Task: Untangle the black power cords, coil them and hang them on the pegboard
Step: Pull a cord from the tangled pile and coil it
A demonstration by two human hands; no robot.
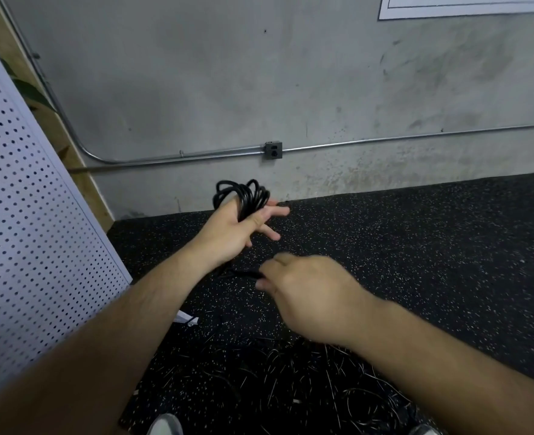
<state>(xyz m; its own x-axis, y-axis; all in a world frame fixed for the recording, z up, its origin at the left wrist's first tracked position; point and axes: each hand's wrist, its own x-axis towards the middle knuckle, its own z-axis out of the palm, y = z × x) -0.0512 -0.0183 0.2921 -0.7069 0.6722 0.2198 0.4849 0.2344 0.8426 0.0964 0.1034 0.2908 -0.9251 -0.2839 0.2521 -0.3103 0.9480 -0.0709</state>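
Currently one black coil (243, 193) looped over the left hand (228, 230), raised above the floor (416, 246): thumb across the loops, fingers spread straight. One strand (240, 273) runs from under that wrist to the right hand (306, 290), blurred, fingers curled pinching it. One tangle (290, 378) on the floor below both arms, cord count unreadable. One pegboard (23, 215) at left, apart from the coil. One outlet box (273, 150) on the wall behind. Two shoes (165, 425) at bottom edge.

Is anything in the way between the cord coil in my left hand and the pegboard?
Nothing visible. The coil held in the left hand has open air across to the pegboard; the right hand pinches the trailing cord.
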